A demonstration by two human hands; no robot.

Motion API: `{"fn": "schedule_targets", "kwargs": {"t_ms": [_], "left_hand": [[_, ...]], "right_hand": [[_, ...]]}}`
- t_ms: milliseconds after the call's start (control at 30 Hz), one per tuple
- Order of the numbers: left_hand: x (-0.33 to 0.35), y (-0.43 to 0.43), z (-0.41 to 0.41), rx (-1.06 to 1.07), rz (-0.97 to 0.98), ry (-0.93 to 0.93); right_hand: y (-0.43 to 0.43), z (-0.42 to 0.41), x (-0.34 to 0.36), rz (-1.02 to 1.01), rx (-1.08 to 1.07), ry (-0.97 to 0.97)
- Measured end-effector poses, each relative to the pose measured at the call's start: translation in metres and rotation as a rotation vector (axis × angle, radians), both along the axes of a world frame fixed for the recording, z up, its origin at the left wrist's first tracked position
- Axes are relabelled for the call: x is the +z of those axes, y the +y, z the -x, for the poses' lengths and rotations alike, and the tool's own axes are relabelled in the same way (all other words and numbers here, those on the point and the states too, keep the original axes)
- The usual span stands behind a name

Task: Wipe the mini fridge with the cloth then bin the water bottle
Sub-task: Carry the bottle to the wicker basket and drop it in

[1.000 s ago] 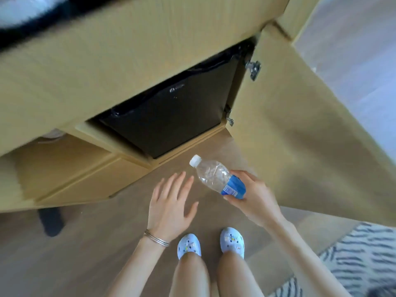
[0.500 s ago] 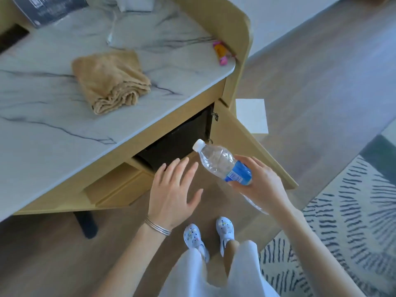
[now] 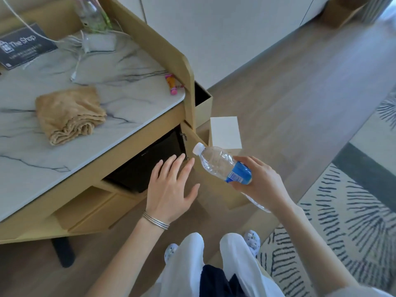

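My right hand grips a clear water bottle with a blue label and white cap, tilted with the cap up and to the left. My left hand hovers open with fingers spread in front of the black mini fridge, which sits inside the wooden cabinet under the counter. A folded tan cloth lies on the marble countertop, apart from both hands. A wooden box-shaped bin with a dark inside stands on the floor beside the cabinet.
The cabinet door stands open behind the bottle. A white box sits on the wood floor by the bin. A patterned rug lies on the right. A dark sign, cables and a pink item rest on the counter.
The view has risen from low in front of the fridge to above the countertop, bringing the cloth and the bin into sight. Both hands keep their pose, the right still holding the bottle.
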State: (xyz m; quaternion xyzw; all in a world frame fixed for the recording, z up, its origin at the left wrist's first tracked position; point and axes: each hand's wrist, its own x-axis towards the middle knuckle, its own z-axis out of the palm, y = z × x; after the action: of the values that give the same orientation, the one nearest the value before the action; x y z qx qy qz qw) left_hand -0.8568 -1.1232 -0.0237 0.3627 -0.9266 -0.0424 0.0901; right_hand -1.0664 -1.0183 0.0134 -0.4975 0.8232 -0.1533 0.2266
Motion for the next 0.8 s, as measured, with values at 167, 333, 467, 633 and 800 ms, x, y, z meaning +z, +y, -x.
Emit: {"fn": "schedule_targets", "kwargs": {"t_ms": [167,333,467,633,800], "left_hand": [[0.004,0.028,0.09,-0.034,0.004,0.001],[0.007,0.055,0.184,-0.079,-0.002,-0.002],[0.014,0.073,0.25,-0.146,0.016,0.009],[0.02,0.084,0.312,-0.267,0.06,0.0],[0.016,0.084,0.355,-0.353,0.083,-0.001]], "right_hand": [[0.037,0.094,0.006,-0.01,-0.036,0.021],[0.082,0.186,0.012,0.055,-0.104,0.025],[0.119,0.244,0.019,0.109,-0.17,0.007],[0.153,0.294,0.021,0.156,-0.287,-0.024],[0.173,0.32,0.008,0.183,-0.386,-0.088]]}}
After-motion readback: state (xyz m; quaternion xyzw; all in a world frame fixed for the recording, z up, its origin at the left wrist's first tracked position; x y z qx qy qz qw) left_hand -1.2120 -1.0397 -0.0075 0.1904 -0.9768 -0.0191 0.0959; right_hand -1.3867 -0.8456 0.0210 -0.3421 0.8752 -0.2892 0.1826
